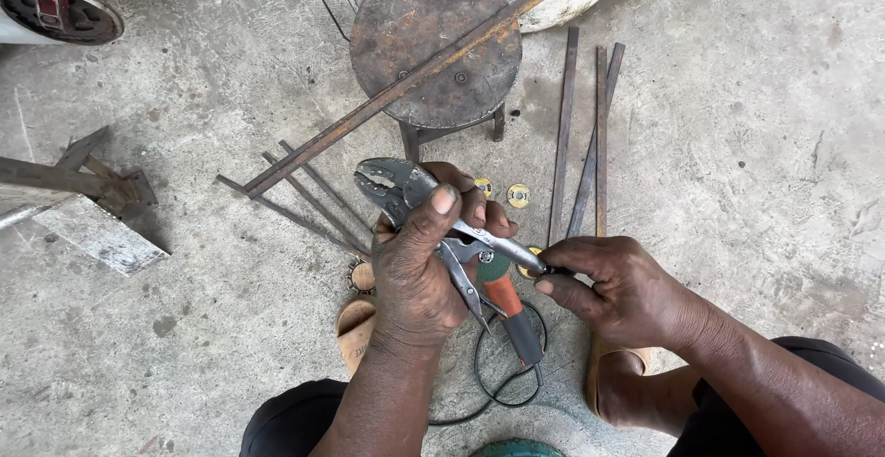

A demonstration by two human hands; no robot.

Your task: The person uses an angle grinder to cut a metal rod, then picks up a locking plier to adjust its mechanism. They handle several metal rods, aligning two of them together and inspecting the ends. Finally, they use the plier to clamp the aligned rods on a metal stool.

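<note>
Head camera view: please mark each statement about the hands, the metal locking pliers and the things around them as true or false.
1. The left hand grips the grey metal locking pliers. True.
2. The right hand rests flat on the floor. False: its fingertips pinch the end of the pliers' handle.
3. A long rusty steel bar lies across the round rusty metal stool. True.
4. The pliers' jaws clamp a flat bar. False: they hold nothing.
</note>
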